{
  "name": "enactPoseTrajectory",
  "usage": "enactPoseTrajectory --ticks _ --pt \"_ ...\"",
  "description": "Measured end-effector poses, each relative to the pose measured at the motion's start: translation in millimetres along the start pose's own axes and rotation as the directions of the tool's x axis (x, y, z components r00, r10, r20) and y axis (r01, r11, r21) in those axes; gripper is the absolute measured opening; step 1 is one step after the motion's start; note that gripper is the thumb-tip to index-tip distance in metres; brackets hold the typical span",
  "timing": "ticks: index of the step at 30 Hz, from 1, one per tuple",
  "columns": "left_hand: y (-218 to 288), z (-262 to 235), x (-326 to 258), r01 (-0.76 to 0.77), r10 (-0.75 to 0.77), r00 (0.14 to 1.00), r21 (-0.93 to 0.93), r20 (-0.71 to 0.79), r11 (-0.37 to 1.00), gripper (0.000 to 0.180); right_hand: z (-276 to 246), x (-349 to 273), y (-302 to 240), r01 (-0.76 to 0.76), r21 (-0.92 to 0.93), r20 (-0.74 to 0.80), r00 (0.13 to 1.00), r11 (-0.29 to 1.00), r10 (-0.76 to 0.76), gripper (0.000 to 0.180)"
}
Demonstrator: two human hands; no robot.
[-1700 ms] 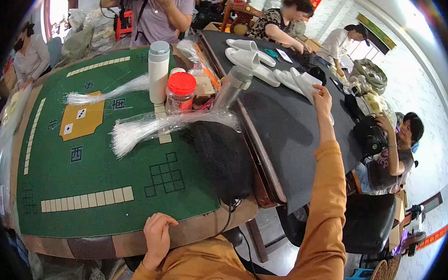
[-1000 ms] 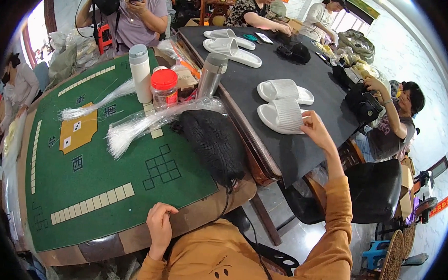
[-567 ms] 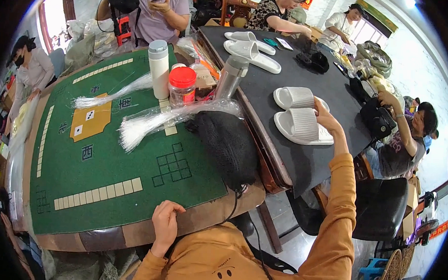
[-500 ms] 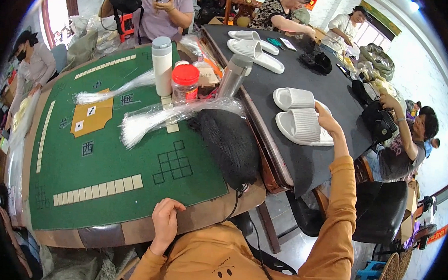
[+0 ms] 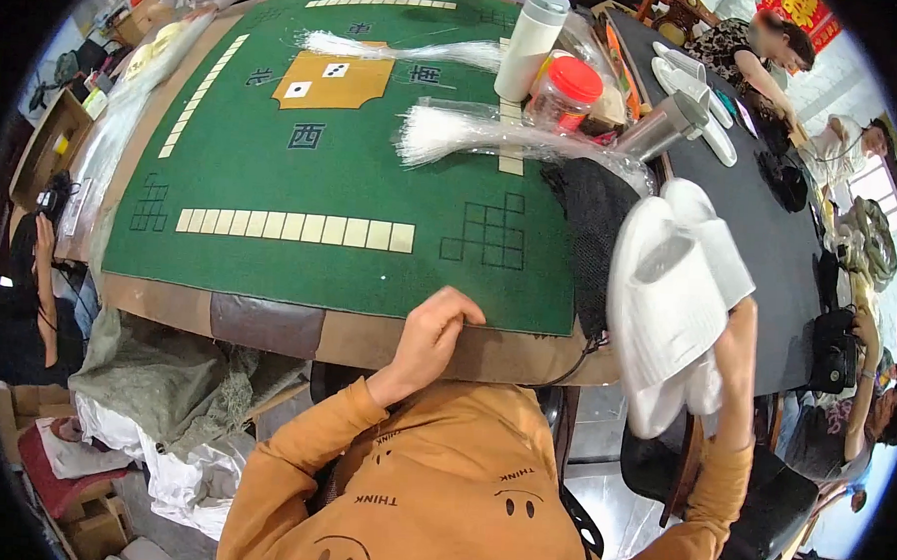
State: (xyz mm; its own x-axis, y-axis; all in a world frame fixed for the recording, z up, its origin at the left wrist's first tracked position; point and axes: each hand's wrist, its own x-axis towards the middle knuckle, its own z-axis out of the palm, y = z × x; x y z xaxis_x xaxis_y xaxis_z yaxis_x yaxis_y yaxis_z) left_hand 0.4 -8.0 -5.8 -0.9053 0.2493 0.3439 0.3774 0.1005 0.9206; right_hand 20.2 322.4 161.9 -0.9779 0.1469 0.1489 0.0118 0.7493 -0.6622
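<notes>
The right hand (image 5: pixel 737 358) has its grip closed on two white slide sandals (image 5: pixel 672 325), raised at the near edge of the table (image 5: pixel 368 287) and partly covering a black mesh bag (image 5: pixel 593 236). The left hand (image 5: pixel 429 341) curls at the same edge, its grip's tightness indeterminable. Beyond stands a red-lidded jar (image 5: pixel 564 97); farther right lie other white slides (image 5: pixel 719 142).

The mustard-orange top (image 5: pixel 450 480) has long sleeves (image 5: pixel 306 449) ending above the hands (image 5: pixel 432 331), plus dark line-drawn faces (image 5: pixel 511 506) and lettering (image 5: pixel 376 501).
</notes>
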Motion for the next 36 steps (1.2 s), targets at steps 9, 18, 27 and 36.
enactPoseTrajectory --ticks 9,18,27,36 --pt "32.0 -54.3 2.0 -0.138 0.097 0.907 -0.072 -0.41 0.988 0.033 186.2 15.2 -67.9 -0.021 0.208 0.134 0.991 0.978 -0.007 0.033" --pt "17.6 -53.1 -9.1 0.009 0.049 0.982 0.304 -0.182 0.953 0.051 218.2 -11.4 -72.5 -0.004 0.202 0.221 0.974 0.979 -0.041 0.03" --pt "5.0 -49.5 0.3 0.035 0.012 0.989 0.308 -0.148 0.951 0.053 208.0 -8.1 -14.9 0.328 0.152 -0.049 0.945 0.932 -0.324 0.069" --pt "2.9 -58.9 11.5 0.023 0.034 0.986 0.332 -0.166 0.943 0.045 233.3 -18.6 -24.8 0.26 0.34 -0.163 0.963 0.904 -0.216 0.067"
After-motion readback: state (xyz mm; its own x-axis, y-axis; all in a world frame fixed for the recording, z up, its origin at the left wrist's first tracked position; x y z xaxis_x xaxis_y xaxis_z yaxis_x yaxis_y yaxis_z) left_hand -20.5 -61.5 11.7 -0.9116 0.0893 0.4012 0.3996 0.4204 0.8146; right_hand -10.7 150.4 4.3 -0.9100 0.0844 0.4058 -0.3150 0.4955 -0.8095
